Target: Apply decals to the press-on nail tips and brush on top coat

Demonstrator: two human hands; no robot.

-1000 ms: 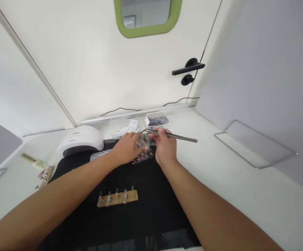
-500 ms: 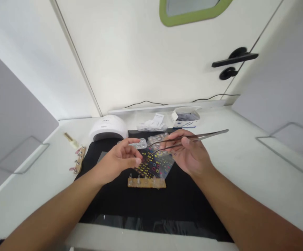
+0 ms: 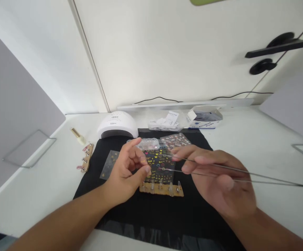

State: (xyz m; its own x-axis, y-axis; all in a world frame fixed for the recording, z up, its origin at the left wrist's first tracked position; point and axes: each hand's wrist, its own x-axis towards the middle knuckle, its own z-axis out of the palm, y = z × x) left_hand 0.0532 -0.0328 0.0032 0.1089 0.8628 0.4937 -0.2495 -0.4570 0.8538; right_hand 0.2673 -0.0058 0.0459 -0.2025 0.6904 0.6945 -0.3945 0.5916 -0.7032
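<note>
In the head view we count two hands over one black mat [image 3: 153,214], which is spread on the white tabletop [image 3: 262,143] and runs toward its near edge. The right hand [image 3: 219,181] pinches one pair of tweezers [image 3: 295,184] between thumb and fingers; the tweezers' two arms stand apart, tips over the middle of the mat. The left hand [image 3: 127,170] has its fingers curled and its thumb drawn in toward them; we cannot tell whether anything is pinched there.

We count three patterned sheets: a multicoloured sheet [image 3: 161,164] beneath the tweezer tips, a gold-flecked sheet [image 3: 108,166] left of it and a red-and-white sheet [image 3: 176,140] beyond it. One clear case [image 3: 147,143] lies beside the last.

On the mat's near side of the sheets is one wooden strip [image 3: 165,191] bearing at least four clear tips [image 3: 171,188]. Toward the tabletop's left edge we see one pegged strip [image 3: 86,158] and one gold-capped bottle [image 3: 78,136]. Along the far edge stand one white lamp [image 3: 118,123], one tray of packets [image 3: 167,122] and one open box [image 3: 205,120].
</note>
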